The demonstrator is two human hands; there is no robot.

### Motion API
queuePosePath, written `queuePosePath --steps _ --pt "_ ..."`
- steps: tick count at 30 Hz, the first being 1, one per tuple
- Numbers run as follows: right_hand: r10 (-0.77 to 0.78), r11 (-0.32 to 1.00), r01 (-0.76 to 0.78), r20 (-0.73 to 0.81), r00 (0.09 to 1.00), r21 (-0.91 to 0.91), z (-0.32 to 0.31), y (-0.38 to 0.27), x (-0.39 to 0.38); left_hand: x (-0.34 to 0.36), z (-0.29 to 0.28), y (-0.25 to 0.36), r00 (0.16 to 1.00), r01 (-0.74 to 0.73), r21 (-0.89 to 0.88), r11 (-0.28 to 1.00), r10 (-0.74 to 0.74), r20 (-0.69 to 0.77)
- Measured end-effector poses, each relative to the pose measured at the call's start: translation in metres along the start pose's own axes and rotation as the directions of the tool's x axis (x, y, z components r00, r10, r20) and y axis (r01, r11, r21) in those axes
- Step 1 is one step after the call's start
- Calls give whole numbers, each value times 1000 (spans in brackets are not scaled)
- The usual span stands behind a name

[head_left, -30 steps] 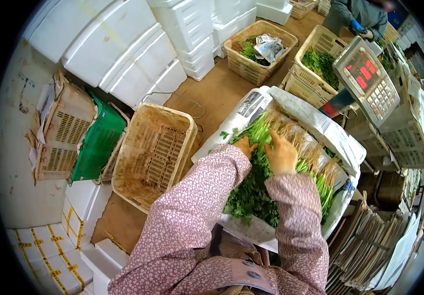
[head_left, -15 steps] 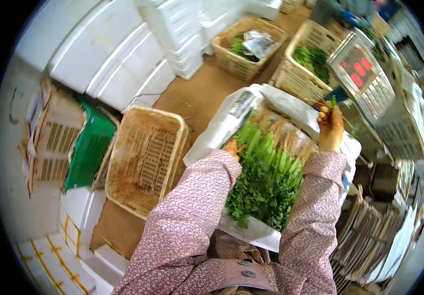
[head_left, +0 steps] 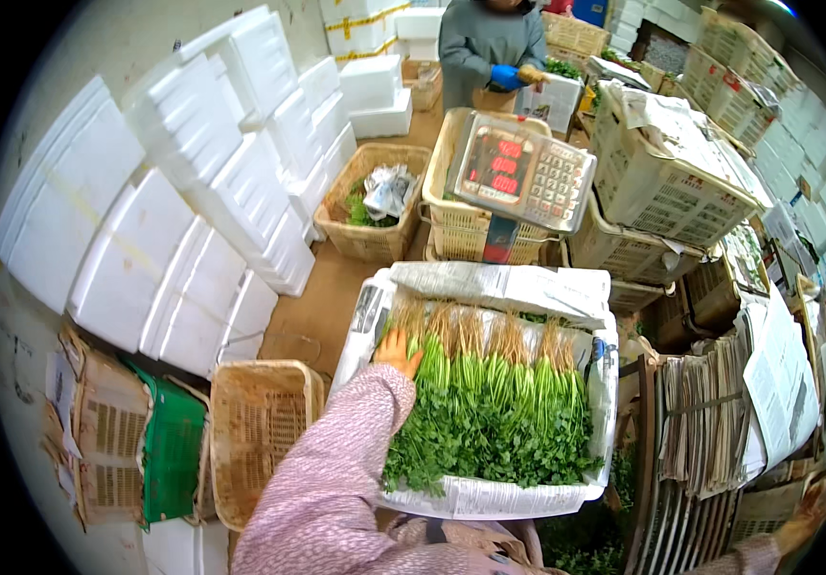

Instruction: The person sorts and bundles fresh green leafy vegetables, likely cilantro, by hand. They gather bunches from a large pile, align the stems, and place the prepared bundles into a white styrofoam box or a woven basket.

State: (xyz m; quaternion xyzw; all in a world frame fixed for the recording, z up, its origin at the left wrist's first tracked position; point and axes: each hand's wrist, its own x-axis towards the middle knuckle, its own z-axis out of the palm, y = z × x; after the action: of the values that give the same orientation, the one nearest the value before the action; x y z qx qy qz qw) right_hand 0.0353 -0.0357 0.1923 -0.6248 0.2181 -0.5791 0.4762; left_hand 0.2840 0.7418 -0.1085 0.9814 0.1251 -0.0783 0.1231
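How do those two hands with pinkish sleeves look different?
The left hand rests on the greens; the right hand is near the picture's right edge, by the paper stack. The left hand shows fairly clearly; the right hand is blurry. Both have pinkish sleeves.

White rectangular foam box point(head_left: 608, 412): matt, smooth. Pale printed newspaper liner point(head_left: 490, 283) at its far edge: dull, creased. Green leafy stalk bundles point(head_left: 490, 407): stalks smooth, slight sheen; brown stringy roots point(head_left: 507, 335) toward that far edge rough, fibrous. Pale purple floral sleeve point(head_left: 332, 474): matt cloth, wrinkled. Beige slotted rectangular basket point(head_left: 264, 417): plastic, dull, stained. Pale grey boxy scale head point(head_left: 528, 172): plastic-looking, glossy. Greyish folded newspaper stack point(head_left: 705, 422): matt paper, ragged edges.
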Motion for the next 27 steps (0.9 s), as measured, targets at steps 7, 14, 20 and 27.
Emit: queuePosePath --steps 7,14,20,27 --pt "482 746 -543 -249 840 -386 -167 89 -73 23 -7 2 986 26 -216 976 10 164" --pt "599 600 -542 -118 792 -588 -178 48 -237 -88 37 49 872 -487 280 827 447 199" --pt "691 555 -721 -254 677 -414 -261 64 -334 -36 115 3 911 -375 656 655 392 129" --pt "518 626 -735 -843 142 261 -446 21 -574 -133 -26 308 698 -716 358 599 600 392"
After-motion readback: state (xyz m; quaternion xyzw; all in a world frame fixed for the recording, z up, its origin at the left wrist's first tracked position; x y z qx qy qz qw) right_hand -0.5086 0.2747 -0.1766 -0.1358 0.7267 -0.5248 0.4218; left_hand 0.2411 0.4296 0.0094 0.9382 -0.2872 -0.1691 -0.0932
